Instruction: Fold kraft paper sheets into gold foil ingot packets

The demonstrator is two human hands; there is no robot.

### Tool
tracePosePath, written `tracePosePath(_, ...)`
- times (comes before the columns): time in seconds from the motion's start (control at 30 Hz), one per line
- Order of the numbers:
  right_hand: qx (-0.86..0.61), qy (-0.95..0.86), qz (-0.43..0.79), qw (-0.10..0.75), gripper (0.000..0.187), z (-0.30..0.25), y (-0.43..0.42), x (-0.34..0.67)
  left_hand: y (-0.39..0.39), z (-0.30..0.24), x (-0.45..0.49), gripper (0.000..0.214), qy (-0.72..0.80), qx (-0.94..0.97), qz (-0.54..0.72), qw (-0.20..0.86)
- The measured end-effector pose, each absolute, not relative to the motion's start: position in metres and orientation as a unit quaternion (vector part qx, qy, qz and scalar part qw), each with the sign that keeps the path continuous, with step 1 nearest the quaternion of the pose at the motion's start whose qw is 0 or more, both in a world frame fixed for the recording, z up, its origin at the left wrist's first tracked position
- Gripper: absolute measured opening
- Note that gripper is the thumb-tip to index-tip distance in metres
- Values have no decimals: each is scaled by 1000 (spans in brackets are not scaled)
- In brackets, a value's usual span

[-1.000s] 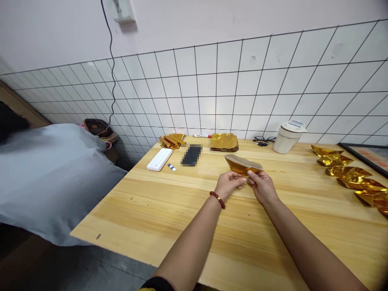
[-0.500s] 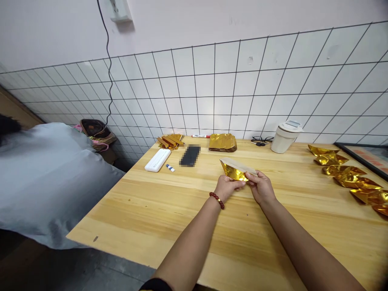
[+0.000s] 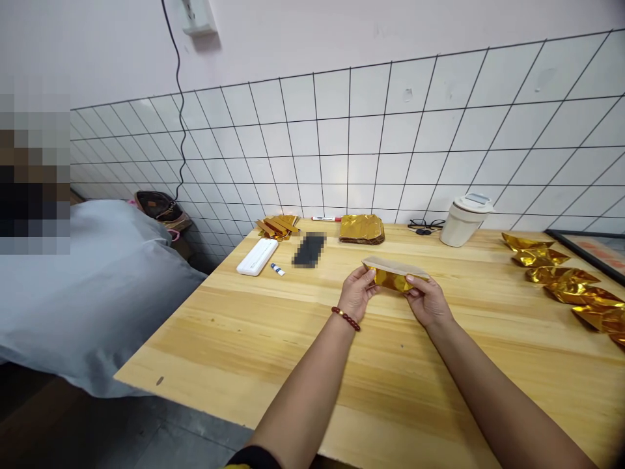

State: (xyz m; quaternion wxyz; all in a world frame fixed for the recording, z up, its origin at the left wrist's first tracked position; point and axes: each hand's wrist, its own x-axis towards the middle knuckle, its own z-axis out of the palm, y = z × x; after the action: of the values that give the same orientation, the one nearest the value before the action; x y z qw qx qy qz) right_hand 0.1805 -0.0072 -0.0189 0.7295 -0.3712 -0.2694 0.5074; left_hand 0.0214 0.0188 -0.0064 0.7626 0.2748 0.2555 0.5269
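A folded piece of gold foil paper, brown on its upper face, is held just above the wooden table. My left hand, with a red bead bracelet at the wrist, pinches its left end. My right hand pinches its right end. Both hands are closed on the paper, which lies about level between them.
A stack of gold foil sheets, gold strips, a white case, a small tube, a dark phone, a red marker, glasses and a white cup sit at the back. Folded gold pieces line the right side. A person in grey is at the left.
The paper has turned from tilted to about level. My left hand has shifted from under its middle to its left end, and my right hand now holds the right end.
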Motion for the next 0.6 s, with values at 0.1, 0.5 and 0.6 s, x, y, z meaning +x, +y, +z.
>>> tracePosePath(0.1,-375,-281,501,728,27,-21,-7,180,20,-9,23,53,254,266,533,762)
tracePosePath(0.5,-416,-438,508,614,46,-22,-16,167,21,-13,27,43,250,255,564,744)
tracePosePath(0.6,-456,-513,479,548,40,-22,-18,160,21,-12,25,46,253,243,564,748)
